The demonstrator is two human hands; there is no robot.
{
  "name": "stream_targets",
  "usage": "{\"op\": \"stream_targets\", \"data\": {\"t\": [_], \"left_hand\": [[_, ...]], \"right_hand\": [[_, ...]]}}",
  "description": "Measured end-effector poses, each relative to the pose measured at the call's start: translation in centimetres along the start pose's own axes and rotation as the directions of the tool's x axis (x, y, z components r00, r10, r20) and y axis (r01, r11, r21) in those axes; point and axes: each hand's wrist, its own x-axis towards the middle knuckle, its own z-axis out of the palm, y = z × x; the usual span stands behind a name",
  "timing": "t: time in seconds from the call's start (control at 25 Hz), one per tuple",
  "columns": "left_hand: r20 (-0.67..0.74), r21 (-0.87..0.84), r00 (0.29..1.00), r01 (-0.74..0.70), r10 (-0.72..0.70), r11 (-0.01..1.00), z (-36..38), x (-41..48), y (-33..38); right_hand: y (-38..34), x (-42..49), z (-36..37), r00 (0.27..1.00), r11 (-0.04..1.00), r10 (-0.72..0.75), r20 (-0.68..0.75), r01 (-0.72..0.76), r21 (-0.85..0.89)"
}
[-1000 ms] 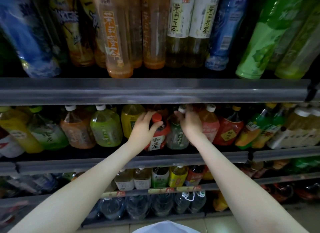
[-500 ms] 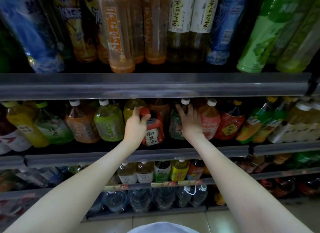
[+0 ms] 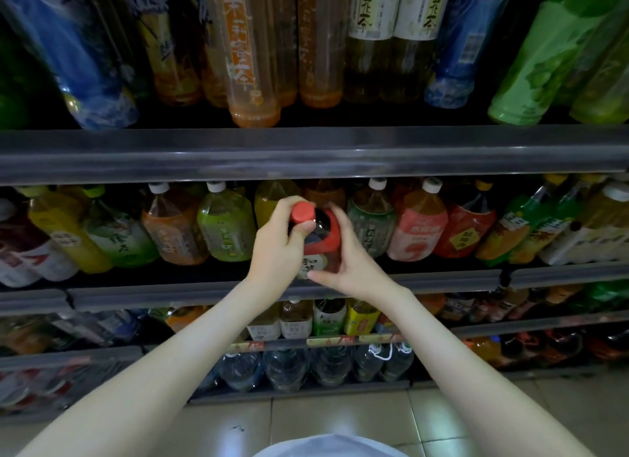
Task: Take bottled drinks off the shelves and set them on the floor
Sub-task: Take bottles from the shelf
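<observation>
Bottle held in both hands at the middle shelf

Dark drink fills the bottle [image 3: 321, 227], which has a red cap [image 3: 303, 213] and a red label with a pale panel of printed characters lower down. It is tilted, cap toward the person, in front of the middle shelf [image 3: 170, 295]. Whether its base touches the shelf cannot be seen.

The left hand [image 3: 275, 249] wraps the neck just under the cap, with the thumb laid across the neck. The right hand [image 3: 354, 262] curls round the right side of the body, its thumb pressing on the pale panel.

Just left of the grip stands a green-labelled bottle [image 3: 226, 225]. Just right of it is a darker green bottle [image 3: 371, 225], then a pink-labelled bottle [image 3: 417, 232]. Below the forearms lies the tiled floor [image 3: 340, 419].
</observation>
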Motion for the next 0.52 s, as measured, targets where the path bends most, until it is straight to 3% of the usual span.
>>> {"op": "stream_targets", "data": {"t": [0.08,0.32,0.4,0.52], "left_hand": [[0.059,-0.034,0.998,-0.035,0.037,0.999,-0.5,-0.9,0.4],[0.37,-0.046,0.929,0.032,-0.013,0.998,-4.2,-0.4,-1.8],[0.361,0.065,0.93,0.044,-0.065,0.997,-5.7,0.0,-4.7],[0.17,0.422,0.964,0.116,-0.204,0.899,-7.9,1.2,-9.9]], "right_hand": [[-0.7,-0.2,-0.3,0.999,0.989,0.048,-0.024,-0.044,0.139],[-0.8,-1.4,2.7,0.98,0.981,0.17,-0.105,-0.157,0.117],[-0.6,-1.5,4.1,0.969,0.97,0.233,-0.077,-0.225,0.093],[-0.5,-1.3,6.0,0.959,0.959,0.276,-0.062,-0.272,0.077]]}}
